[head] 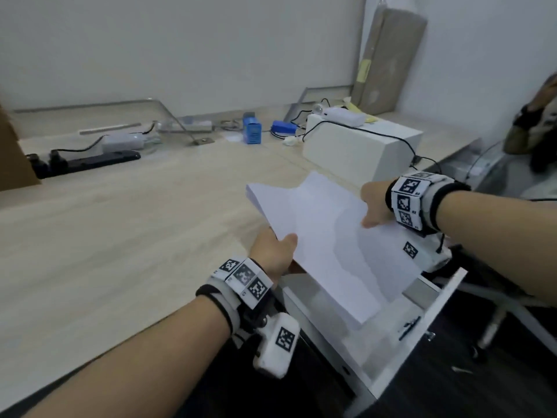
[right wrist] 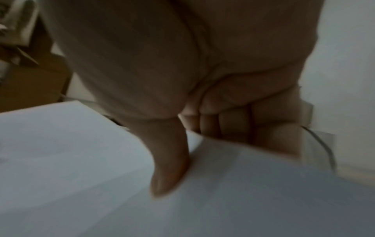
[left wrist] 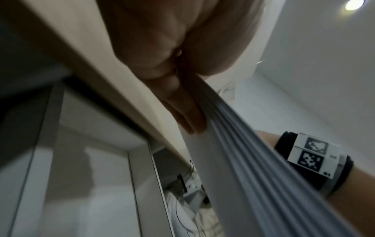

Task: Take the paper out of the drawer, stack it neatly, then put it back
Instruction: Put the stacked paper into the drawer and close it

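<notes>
A thick, uneven stack of white paper (head: 325, 239) hangs tilted in the air above the open white drawer (head: 422, 324), its far end over the desk edge. My left hand (head: 275, 251) grips the stack's left edge, thumb on top and fingers underneath (left wrist: 182, 112). My right hand (head: 375, 203) holds the right edge the same way, with the thumb (right wrist: 168, 163) pressed on the top sheet and the fingers under it. The sheets (left wrist: 253, 160) are fanned and not aligned. The paper (right wrist: 223, 192) fills the lower half of the right wrist view.
A light wooden desk (head: 120, 236) lies ahead. On it stand a white box (head: 358, 146), a blue box (head: 251, 128), a black power strip (head: 87, 161) and cables. A cardboard box (head: 12, 152) is at the far left. A chair base (head: 497, 321) stands to the right of the drawer.
</notes>
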